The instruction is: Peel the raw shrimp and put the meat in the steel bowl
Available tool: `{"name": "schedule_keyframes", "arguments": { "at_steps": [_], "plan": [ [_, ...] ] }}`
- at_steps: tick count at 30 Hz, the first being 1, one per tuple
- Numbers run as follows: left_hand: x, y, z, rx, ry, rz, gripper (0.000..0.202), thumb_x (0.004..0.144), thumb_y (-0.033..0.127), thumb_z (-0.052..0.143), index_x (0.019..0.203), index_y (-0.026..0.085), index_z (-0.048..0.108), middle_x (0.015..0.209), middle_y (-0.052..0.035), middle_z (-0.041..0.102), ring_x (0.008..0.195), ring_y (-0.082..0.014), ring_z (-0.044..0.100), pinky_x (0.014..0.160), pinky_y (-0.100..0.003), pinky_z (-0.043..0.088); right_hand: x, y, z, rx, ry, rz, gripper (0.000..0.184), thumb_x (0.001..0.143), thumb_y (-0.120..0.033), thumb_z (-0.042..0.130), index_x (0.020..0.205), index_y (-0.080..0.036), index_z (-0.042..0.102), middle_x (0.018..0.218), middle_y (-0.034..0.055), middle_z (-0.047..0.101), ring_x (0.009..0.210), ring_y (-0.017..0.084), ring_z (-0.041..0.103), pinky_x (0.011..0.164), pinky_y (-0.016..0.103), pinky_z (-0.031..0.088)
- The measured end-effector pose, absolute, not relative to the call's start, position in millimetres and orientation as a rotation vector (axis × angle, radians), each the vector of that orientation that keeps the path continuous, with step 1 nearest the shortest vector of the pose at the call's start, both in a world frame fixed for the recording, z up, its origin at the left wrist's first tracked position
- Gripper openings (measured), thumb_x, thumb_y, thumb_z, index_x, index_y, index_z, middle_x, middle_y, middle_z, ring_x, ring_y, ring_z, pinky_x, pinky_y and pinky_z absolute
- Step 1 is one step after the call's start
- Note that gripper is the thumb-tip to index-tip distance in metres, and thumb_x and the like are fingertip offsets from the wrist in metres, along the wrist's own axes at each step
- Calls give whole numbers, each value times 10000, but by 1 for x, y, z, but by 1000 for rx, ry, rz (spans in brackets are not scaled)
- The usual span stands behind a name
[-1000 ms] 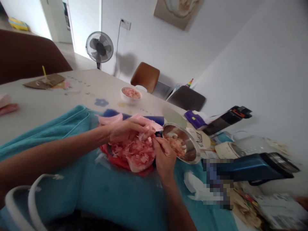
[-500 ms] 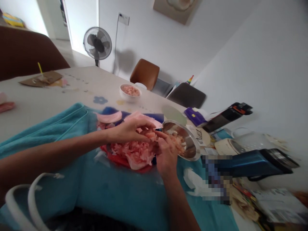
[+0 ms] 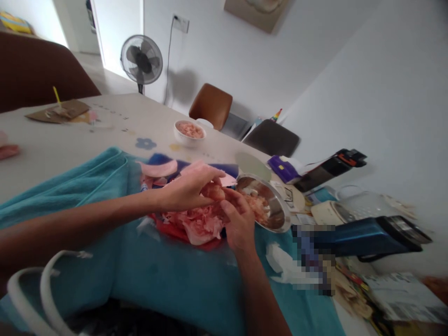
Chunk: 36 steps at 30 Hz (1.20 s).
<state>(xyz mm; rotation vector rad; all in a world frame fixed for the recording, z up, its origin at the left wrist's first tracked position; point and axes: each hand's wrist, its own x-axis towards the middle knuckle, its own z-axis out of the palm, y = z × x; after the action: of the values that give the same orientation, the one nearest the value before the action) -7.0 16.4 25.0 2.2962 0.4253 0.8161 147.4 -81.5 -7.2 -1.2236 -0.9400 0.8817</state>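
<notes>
Left fingers [image 3: 209, 174] and right fingers [image 3: 230, 211] hold pulp [image 3: 213, 191] above pink scraps [image 3: 199, 227].

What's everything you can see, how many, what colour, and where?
citrus piece: one, pinkish, centre
peelings: many, pink, below the citrus piece
steel bowl: one, silver, right of peelings, pulp inside
white bowl: one, white, farther back, pulp inside
towel: one, teal, front
tissue: one, white, on towel's right
bottles: two, blue and black, right
pack: one, purple, behind steel bowl
table: one, pale, under towel
chairs: three, brown and dark grey, beyond table
fan: one, dark, back left
picture: one, beige, top
socket: one, white, back wall
cardboard: one, brown, table's left
clutter: uncountable, mixed, right edge
left grip: one, bare, around citrus piece
right grip: one, bare, fingertips at citrus piece
</notes>
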Motion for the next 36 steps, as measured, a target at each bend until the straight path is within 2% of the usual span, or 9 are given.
{"name": "schedule_keyframes", "arguments": {
  "at_steps": [4, 8, 14, 21, 26, 29, 31, 34, 36],
  "plan": [
    [-8, 18, 18, 2425, 381, 832, 569, 813, 142, 593, 1366, 198, 472, 1315, -140, 595, 1225, -302, 530, 1009, -444, 416, 143, -83, -8, -1280, -1107, 672, 392, 716, -304, 755, 1081, -240, 626, 972, 35, 709, 859, 187, 684, 755, 349, 581],
    [-9, 18, 18, 2493, 383, 749, 606, 806, 128, 572, 1397, 172, 442, 1364, -172, 567, 1260, -333, 512, 994, -460, 423, 142, -82, -7, -1299, -1165, 696, 265, 725, -304, 747, 959, -237, 643, 860, 2, 704, 739, 161, 682, 673, 308, 583],
    [-12, 19, 30, 2388, 377, 688, 520, 812, 175, 610, 1324, 174, 521, 1200, -140, 655, 1105, -279, 600, 904, -386, 469, 151, -83, -10, -1361, -1247, 636, 243, 775, -352, 719, 982, -232, 677, 834, 15, 707, 742, 181, 687, 660, 316, 565],
    [-15, 23, 38, 2132, 273, 651, 489, 798, 250, 656, 1266, 146, 555, 1001, -98, 684, 806, -172, 637, 628, -245, 487, 150, -89, -9, -1384, -1245, 685, 248, 822, -428, 694, 960, -222, 684, 727, -7, 697, 656, 164, 675, 677, 320, 548],
    [-11, 15, 36, 2201, 375, 745, 509, 767, 198, 673, 1266, 182, 575, 1070, -98, 665, 941, -213, 629, 712, -272, 501, 146, -87, -8, -1281, -1140, 726, 265, 757, -390, 744, 957, -236, 664, 892, 4, 701, 740, 159, 666, 666, 303, 554],
    [-11, 12, 36, 2197, 377, 775, 571, 759, 183, 685, 1314, 210, 553, 1202, -107, 628, 1043, -236, 610, 767, -289, 508, 147, -84, -9, -1257, -1070, 768, 270, 758, -377, 735, 965, -235, 636, 845, -12, 665, 644, 128, 618, 593, 281, 527],
    [-12, 13, 38, 2115, 372, 712, 594, 751, 231, 722, 1318, 205, 550, 1238, -113, 613, 1012, -226, 625, 749, -287, 516, 150, -83, -10, -1243, -1057, 742, 275, 753, -352, 733, 976, -237, 621, 824, -17, 646, 630, 120, 594, 588, 274, 513],
    [-13, 17, 40, 1917, 422, 599, 479, 810, 334, 696, 1252, 177, 600, 1136, -102, 664, 919, -200, 655, 709, -281, 517, 151, -83, -10, -1194, -1064, 707, 304, 728, -297, 732, 999, -250, 602, 854, -12, 643, 703, 137, 602, 623, 282, 513],
    [-11, 19, 40, 1813, 421, 569, 338, 833, 382, 683, 1091, 165, 679, 986, -69, 702, 860, -183, 663, 680, -264, 503, 150, -84, -8, -1176, -1071, 717, 338, 712, -262, 727, 1023, -255, 593, 883, -8, 646, 755, 148, 610, 653, 291, 519]
  ]
}}
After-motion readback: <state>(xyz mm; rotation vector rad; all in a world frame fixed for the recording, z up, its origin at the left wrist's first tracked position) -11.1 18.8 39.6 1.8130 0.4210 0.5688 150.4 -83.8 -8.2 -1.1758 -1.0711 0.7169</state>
